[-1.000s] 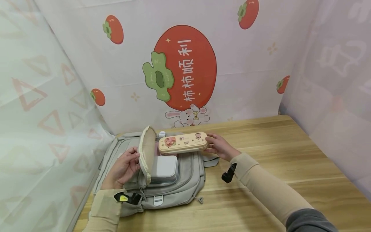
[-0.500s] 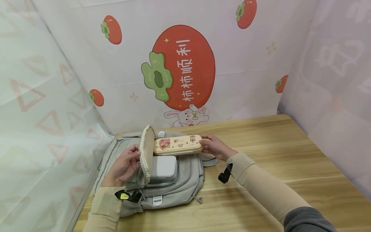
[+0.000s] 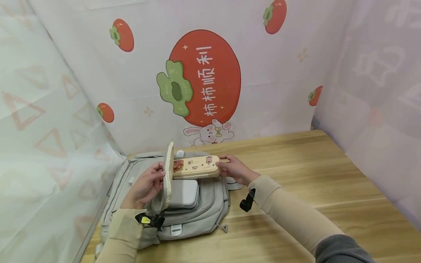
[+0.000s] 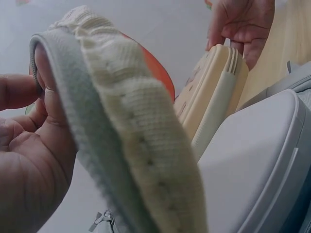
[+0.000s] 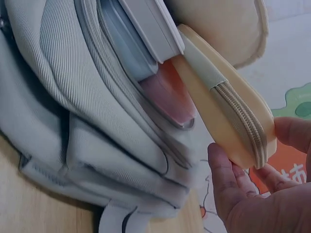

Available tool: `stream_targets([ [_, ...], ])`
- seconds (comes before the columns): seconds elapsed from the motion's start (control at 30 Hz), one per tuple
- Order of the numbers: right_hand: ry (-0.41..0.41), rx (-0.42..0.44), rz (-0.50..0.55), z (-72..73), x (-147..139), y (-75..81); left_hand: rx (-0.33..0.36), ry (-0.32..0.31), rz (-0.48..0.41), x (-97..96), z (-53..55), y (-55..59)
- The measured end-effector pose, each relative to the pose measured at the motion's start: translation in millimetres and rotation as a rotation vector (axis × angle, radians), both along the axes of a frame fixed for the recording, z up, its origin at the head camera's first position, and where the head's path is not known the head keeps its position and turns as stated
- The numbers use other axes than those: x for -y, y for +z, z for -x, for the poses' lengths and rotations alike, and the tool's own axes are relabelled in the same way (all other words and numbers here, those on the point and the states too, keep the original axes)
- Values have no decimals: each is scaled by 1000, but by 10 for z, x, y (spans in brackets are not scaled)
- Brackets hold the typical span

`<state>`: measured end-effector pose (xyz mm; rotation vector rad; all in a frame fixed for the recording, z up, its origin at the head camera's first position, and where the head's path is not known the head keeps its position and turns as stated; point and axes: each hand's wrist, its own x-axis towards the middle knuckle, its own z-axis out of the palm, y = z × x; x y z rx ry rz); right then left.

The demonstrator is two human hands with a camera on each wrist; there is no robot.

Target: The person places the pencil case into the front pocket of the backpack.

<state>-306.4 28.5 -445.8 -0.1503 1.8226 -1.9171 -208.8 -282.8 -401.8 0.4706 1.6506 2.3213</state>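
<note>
A grey backpack (image 3: 131, 182) lies flat on the wooden table, its front pocket unzipped. My left hand (image 3: 147, 187) pinches the edge of the raised pocket flap (image 3: 169, 175), which has a cream ruffled lining. By one end, my right hand (image 3: 236, 169) grips a cream pencil case (image 3: 197, 166) printed with small cartoon figures. The far end of the case is hidden behind the flap. A white-lidded box (image 3: 184, 191) sits in the pocket beside the case. In the right wrist view, a pink item (image 5: 170, 94) lies in the pocket below it, and the case's zipper (image 5: 245, 121) is closed.
The wooden table (image 3: 279, 212) extends to the right of the backpack. Behind it hangs a white cloth (image 3: 263, 91) with printed persimmons, and another cloth (image 3: 39, 146) hangs at the left. A zipper pull (image 3: 224, 228) dangles at the bag's front right.
My right hand has moved the pencil case leftward, so its left end has slid behind the flap. My left hand still holds the flap, which now stands more upright. The head view has shifted slightly.
</note>
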Motion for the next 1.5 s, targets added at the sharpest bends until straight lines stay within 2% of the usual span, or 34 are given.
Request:
stream_targets([
  [0.17, -11, -8, 13, -35, 154, 48, -5, -22, -41, 12, 46, 2],
  [0.4, 6, -16, 6, -125, 412, 39, 9, -145, -215, 38, 75, -58],
  [0.5, 15, -22, 13, -138, 511, 28, 8, -174, -265, 42, 73, -83],
  [0.7, 2, -27, 18, -142, 696, 26, -4, -170, -263, 37, 87, -105],
  [0.93, -1, -74, -38, -182, 859, 7, -4, -168, -240, 45, 84, -124],
  [1.17, -34, -32, -39, -200, 1014, -69, -8, -167, -227, 58, 69, -129],
  [1.4, -28, -28, 3, -208, 1057, -147, 21, -164, -276, 63, 25, -135],
  [1.5, -1, 9, 19, -176, 992, -164, 13, -136, -229, 37, 24, -119],
])
